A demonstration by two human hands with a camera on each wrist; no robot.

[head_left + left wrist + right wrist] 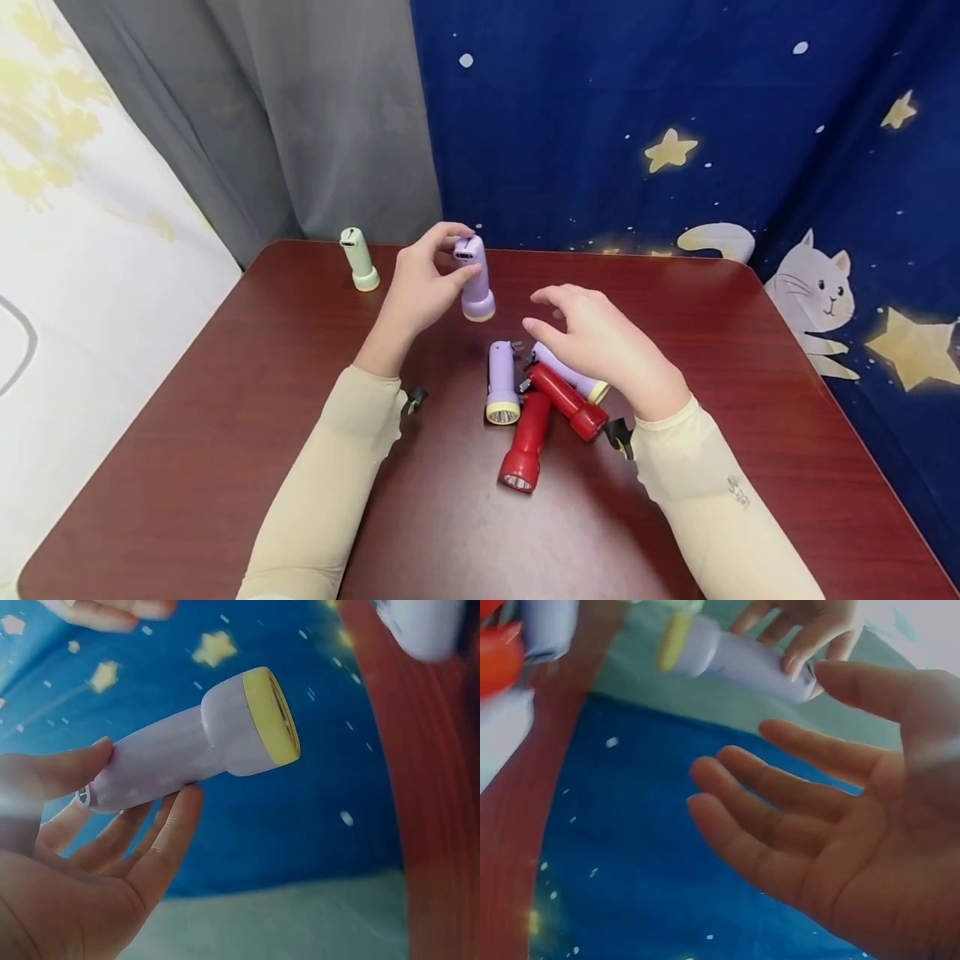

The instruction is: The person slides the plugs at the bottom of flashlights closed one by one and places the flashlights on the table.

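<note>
My left hand [423, 287] pinches a purple flashlight [477, 283] by its upper end, thumb on one side and fingers on the other. In the left wrist view the yellow rim of this flashlight [161, 761] points away from the palm. My right hand [600, 342] is held over the table with loosely bent fingers and nothing in them, as the right wrist view shows too. Below the hands lie two purple flashlights, one nearer the left [501, 375] and one partly covered [562, 371], and two red flashlights, one crossing over [567, 400] and one nearer me [527, 442].
A pale green flashlight [361, 260] stands upright on its head at the table's back left. The brown table [225, 433] ends at a grey curtain [352, 117] and a blue starry curtain [555, 125]. A white patterned cloth [90, 208] hangs at the left.
</note>
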